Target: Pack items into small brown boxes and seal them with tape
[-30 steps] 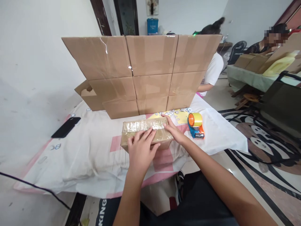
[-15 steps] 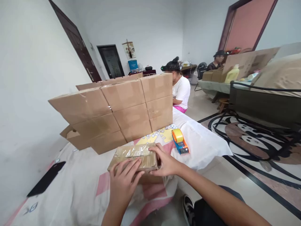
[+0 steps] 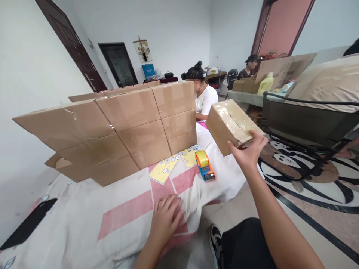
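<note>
My right hand (image 3: 249, 149) grips the near end of a cardboard box (image 3: 221, 127), thumb on one side and fingers on the other. Clear tape shines along the seam of this box, which is tilted and held up in the air beyond the right side of the bed. My left hand (image 3: 167, 215) lies on the patterned sheet (image 3: 126, 213) near the front edge, fingers extended and holding nothing. Between the hands and the stacked boxes sits a tape dispenser (image 3: 205, 166), orange and blue with a yellow roll.
A wall of stacked cardboard boxes (image 3: 137, 138) stands across the far side of the bed. A black flat object (image 3: 29, 224) lies at the left. Behind the stack sits a person in a white shirt (image 3: 206, 100). A dark-framed chair (image 3: 303, 119) stands at the right.
The taped box has been lifted off the bed and carried right and forward in my right hand. My left hand has let go of it and now rests on the sheet.
</note>
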The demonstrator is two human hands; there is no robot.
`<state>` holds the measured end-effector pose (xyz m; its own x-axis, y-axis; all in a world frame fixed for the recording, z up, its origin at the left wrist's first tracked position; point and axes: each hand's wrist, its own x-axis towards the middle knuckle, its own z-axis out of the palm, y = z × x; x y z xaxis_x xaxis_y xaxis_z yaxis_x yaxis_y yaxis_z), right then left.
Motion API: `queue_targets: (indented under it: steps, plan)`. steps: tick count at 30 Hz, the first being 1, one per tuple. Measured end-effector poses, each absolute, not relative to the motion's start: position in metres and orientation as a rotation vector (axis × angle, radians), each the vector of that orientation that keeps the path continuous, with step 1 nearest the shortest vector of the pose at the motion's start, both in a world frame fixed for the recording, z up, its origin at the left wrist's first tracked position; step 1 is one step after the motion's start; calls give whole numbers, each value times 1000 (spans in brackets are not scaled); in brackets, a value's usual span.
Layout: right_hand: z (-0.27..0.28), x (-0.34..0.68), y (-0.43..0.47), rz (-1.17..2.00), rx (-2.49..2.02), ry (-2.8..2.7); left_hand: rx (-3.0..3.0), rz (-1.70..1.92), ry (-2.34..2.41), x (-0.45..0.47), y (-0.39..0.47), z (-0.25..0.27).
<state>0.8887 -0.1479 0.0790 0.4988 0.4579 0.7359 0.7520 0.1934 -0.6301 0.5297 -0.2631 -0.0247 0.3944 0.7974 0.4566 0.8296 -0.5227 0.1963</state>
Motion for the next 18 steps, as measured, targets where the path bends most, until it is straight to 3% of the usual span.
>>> queue_targets:
  steps: [7, 18]
  plan:
    - [8, 911, -79, -85, -1683, -1168, -2737, -451, -1520, 530, -256, -48]
    - [26, 866, 75, 115, -1827, -1375, -2633, -500, -1255, 524, -248, -57]
